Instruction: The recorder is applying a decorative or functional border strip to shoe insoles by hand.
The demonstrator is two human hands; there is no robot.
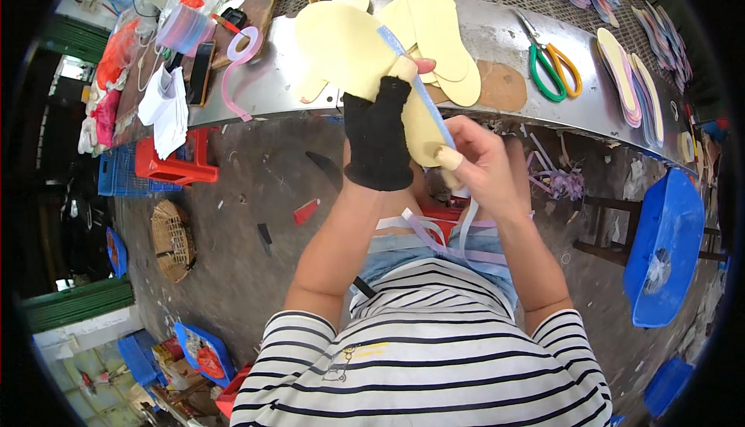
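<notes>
My left hand (pixel 380 128), in a black fingerless glove, grips a pale yellow insole (pixel 421 132) with the thumb on top. Along the insole's right side runs a narrow blue strip (pixel 434 109). My right hand (pixel 490 163) pinches the insole's near end and the strip there, with a pale wrap on one fingertip. Some of the right fingers are hidden behind the insole. Beyond my hands, more yellow insoles (pixel 446 39) lie overlapping on the metal bench (pixel 268 78). White and lilac ribbons (pixel 473 255) lie across my lap.
Green-and-orange-handled scissors (pixel 549 74) lie at the bench's right, near stacked insoles (pixel 621 78). At the left are a pink tape roll (pixel 244 43), a phone (pixel 202 72) and white cloth (pixel 164 109). A red stool (pixel 174 162), a basket (pixel 172 241) and a blue tub (pixel 663 248) stand below.
</notes>
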